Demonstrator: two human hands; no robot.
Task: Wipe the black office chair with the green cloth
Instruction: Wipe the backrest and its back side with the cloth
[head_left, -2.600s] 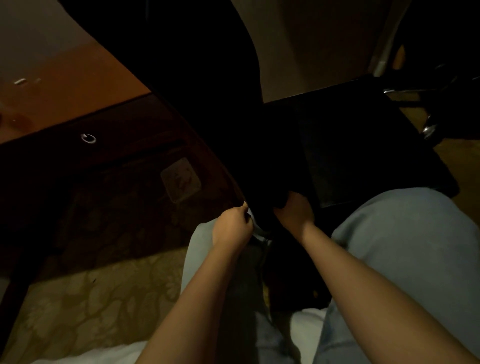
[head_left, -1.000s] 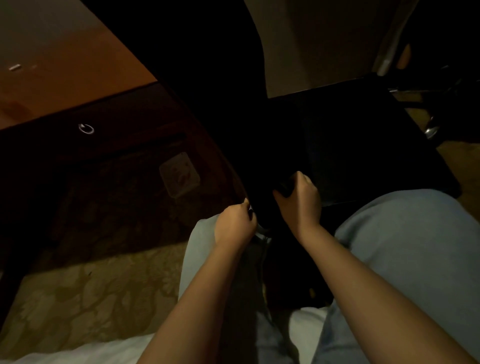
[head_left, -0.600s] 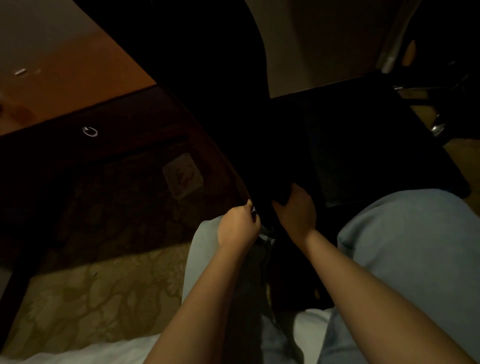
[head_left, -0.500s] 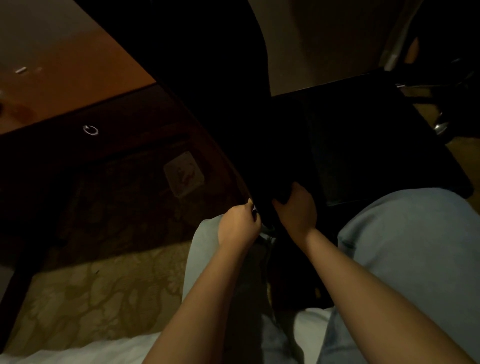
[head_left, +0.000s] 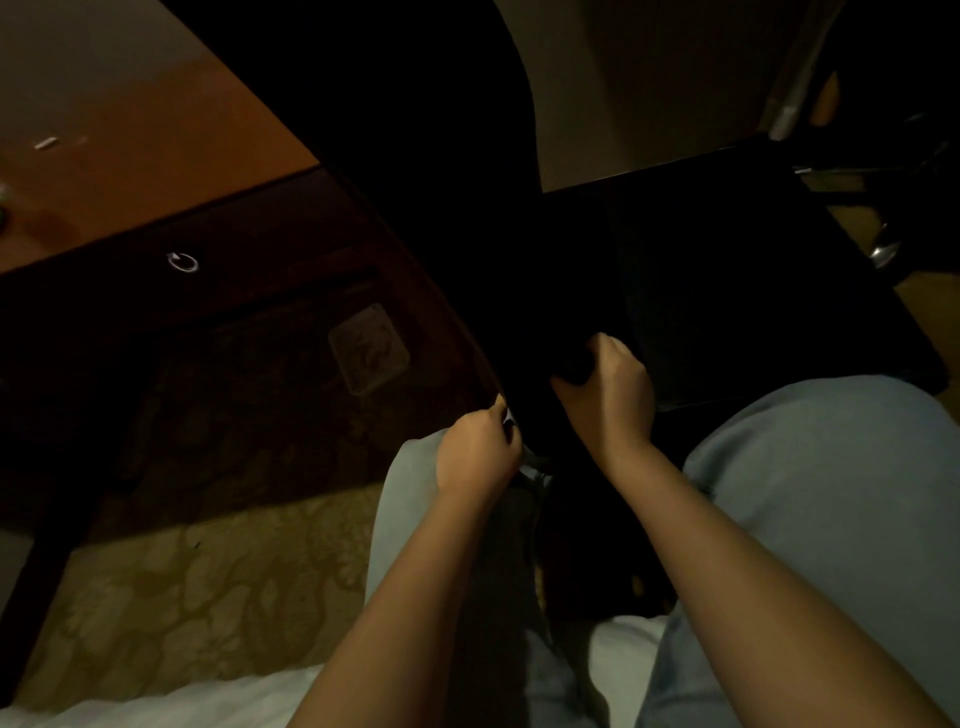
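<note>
While the left hand curled round the lower edge of the black office chair, the right hand clutched a dark wadded cloth, colour indiscernible, against it.

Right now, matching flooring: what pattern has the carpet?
Beige carpet with branching, leafy pattern; head view.

We counted one black office chair, one cloth, two hands, the left hand and right hand, one wooden desk bearing one ring pull, and two jeans-clad knees.
</note>
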